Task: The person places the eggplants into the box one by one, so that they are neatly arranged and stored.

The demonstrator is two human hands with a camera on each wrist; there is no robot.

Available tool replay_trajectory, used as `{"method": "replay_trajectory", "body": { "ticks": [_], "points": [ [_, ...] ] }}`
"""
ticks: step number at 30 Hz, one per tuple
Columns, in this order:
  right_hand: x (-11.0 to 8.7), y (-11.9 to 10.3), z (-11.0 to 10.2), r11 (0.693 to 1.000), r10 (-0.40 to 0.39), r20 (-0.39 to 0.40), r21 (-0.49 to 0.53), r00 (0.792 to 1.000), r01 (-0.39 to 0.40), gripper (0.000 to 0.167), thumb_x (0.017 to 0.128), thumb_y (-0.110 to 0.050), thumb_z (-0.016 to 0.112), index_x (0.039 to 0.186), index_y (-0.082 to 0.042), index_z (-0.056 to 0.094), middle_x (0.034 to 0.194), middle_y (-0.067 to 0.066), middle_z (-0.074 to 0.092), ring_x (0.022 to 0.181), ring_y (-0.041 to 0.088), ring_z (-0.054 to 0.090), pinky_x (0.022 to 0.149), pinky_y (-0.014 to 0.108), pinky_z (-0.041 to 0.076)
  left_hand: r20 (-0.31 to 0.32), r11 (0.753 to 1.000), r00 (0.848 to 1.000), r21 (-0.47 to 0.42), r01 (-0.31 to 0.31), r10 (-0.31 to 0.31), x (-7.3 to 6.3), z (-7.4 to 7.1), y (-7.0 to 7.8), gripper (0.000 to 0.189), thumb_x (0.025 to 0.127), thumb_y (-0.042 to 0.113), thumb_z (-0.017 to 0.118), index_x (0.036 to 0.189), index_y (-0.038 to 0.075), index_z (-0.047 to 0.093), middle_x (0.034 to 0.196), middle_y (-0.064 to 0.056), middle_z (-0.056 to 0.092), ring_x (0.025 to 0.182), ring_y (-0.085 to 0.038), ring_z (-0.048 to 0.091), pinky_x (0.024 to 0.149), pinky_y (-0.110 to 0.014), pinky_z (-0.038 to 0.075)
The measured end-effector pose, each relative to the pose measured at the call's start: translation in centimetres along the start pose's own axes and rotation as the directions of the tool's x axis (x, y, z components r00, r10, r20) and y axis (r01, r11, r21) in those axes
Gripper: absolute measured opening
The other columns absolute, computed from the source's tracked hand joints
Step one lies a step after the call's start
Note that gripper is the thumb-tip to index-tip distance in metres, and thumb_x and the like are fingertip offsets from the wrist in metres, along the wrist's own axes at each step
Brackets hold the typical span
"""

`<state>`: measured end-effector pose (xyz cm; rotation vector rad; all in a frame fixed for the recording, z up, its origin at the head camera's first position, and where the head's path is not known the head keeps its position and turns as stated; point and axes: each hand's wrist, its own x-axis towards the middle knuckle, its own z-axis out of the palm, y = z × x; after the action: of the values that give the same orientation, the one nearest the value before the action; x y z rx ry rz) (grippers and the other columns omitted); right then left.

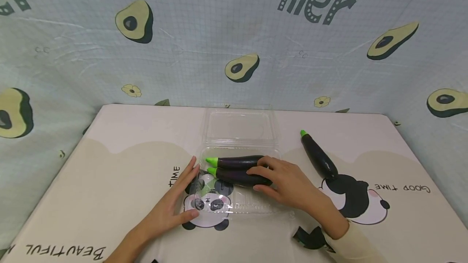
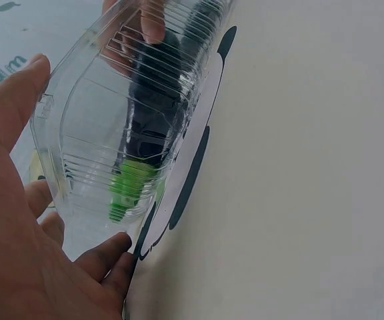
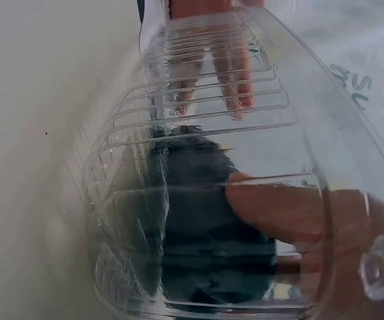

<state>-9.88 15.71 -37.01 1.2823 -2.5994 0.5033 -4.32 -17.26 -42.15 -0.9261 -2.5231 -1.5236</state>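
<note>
Left hand (image 1: 173, 204): fingers straight, spread, at the clear container's (image 1: 256, 205) left edge | right hand (image 1: 289, 180): thumb and fingers gripping the near eggplant's (image 1: 234, 175) right end | far eggplant (image 1: 237, 162): alongside; these 2 lie in the container, between the hands | 3rd eggplant (image 1: 319, 155): on the table (image 1: 120, 177), beyond the right hand

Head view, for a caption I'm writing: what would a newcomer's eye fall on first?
Probably the two dark, green-tipped eggplants lying side by side in the clear container, the right hand at their right ends. Next, perhaps, the third eggplant, on the table right of the container.
</note>
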Motion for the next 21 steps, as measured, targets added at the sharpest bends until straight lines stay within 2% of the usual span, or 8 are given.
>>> {"method": "replay_trajectory", "body": {
  "ticks": [7, 14, 21],
  "points": [
    [0.06, -0.08, 0.06, 0.999, 0.011, -0.008, -0.053, 1.000, -0.012, 0.038, 0.084, -0.038, 0.072, 0.119, -0.026, 0.065, 0.105, -0.002, 0.058, 0.080, 0.013, 0.056, 0.066, 0.030, 0.049, -0.003, 1.000, 1.000, -0.007, -0.002, 0.002, -0.05, -0.05, -0.04, 0.089, 0.077, 0.014, 0.072, 0.151, 0.006, 0.024, 0.159, -0.013, 0.007, 0.145, -0.027, 0.007, 0.112, -0.020, 0.008],
    [0.30, -0.31, -0.13, 0.999, 0.028, 0.015, -0.046, 0.999, -0.027, 0.035, 0.084, -0.038, 0.072, 0.116, -0.025, 0.066, 0.103, -0.003, 0.059, 0.093, 0.016, 0.055, 0.075, 0.035, 0.048, 0.005, 1.000, 1.000, -0.003, 0.007, -0.007, -0.02, -0.13, 0.11, 0.088, 0.077, 0.014, 0.072, 0.151, 0.005, 0.024, 0.159, -0.013, 0.007, 0.145, -0.027, 0.007, 0.112, -0.020, 0.008],
    [0.28, -0.37, -0.04, 0.998, 0.037, 0.038, -0.045, 0.999, -0.035, 0.036, 0.083, -0.035, 0.074, 0.116, -0.024, 0.065, 0.103, -0.002, 0.058, 0.089, 0.015, 0.055, 0.073, 0.033, 0.049, 0.009, 1.000, 1.000, -0.005, 0.016, -0.016, -0.03, -0.19, 0.10, 0.088, 0.078, 0.015, 0.072, 0.151, 0.006, 0.024, 0.160, -0.011, 0.006, 0.145, -0.026, 0.007, 0.112, -0.020, 0.008]
  ]
}}
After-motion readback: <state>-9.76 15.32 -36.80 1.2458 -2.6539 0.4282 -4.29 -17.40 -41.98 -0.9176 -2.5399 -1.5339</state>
